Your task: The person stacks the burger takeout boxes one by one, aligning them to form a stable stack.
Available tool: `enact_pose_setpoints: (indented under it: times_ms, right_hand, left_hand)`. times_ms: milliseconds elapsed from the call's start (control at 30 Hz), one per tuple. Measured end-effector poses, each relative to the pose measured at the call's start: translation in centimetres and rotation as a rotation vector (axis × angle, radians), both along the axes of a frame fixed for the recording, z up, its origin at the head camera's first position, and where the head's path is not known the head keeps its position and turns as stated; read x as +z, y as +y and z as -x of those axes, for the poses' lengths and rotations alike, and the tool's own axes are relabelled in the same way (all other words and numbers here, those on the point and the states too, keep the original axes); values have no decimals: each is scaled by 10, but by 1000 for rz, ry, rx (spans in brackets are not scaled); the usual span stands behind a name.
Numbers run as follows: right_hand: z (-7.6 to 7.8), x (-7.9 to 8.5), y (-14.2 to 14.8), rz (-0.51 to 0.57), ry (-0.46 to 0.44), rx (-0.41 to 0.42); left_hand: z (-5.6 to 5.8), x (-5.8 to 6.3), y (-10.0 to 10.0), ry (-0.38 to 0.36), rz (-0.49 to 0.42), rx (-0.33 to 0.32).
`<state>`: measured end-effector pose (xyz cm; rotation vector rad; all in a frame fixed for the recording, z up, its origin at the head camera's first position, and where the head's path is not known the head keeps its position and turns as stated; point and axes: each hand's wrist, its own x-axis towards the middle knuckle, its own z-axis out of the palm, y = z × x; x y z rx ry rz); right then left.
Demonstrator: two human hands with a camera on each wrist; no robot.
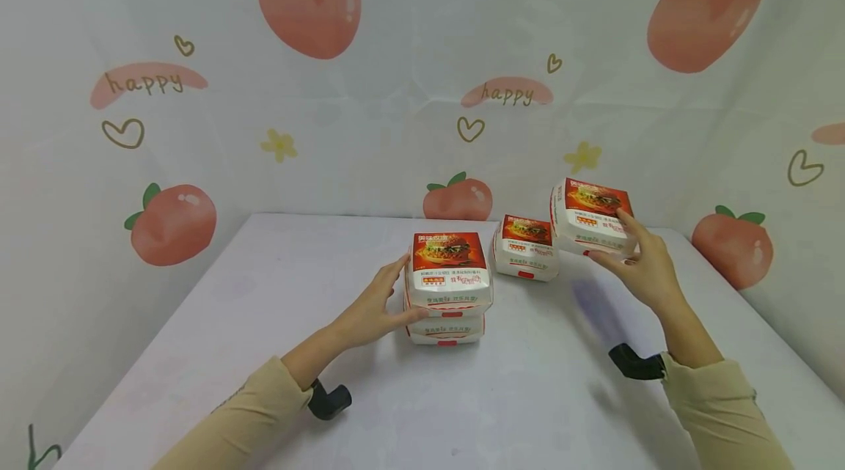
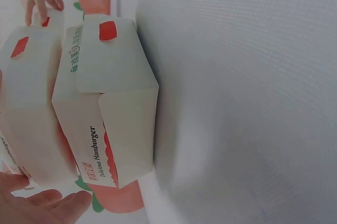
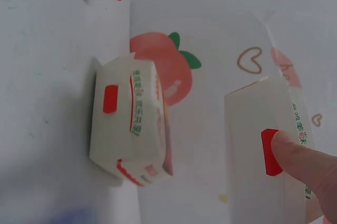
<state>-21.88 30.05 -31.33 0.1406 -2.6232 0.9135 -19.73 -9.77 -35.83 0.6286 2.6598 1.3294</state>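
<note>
Two white hamburger boxes with red burger pictures are stacked mid-table. My left hand (image 1: 366, 316) holds the upper box (image 1: 452, 283) at its left side, thumb on the front and fingers toward the back. Beneath it the lower box (image 1: 449, 329) stands on the table, showing its front; in the left wrist view the lower box (image 2: 126, 124) looks closed. Off to the right, my right hand (image 1: 653, 276) grips another hamburger box (image 1: 590, 217) in the air. The right wrist view shows the thumb (image 3: 300, 161) pressing near that box's red tab.
One more hamburger box (image 1: 526, 248) rests on the white table (image 1: 317, 265) toward the back, left of and below the raised box. A fabric backdrop (image 1: 396, 37) with printed fruit and hearts rises behind. Black curved pieces (image 1: 328, 400) sit at both wrists.
</note>
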Motion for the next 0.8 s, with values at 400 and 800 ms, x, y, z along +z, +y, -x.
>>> enact_pose_setpoints:
  times_ms: [400, 800]
  right_hand:
    - [-5, 14, -17, -23, 33, 46]
    - [-10, 24, -30, -23, -14, 55]
  left_hand:
    - [0, 0, 0, 25, 1, 5]
    - [0, 1, 0, 16, 3, 2]
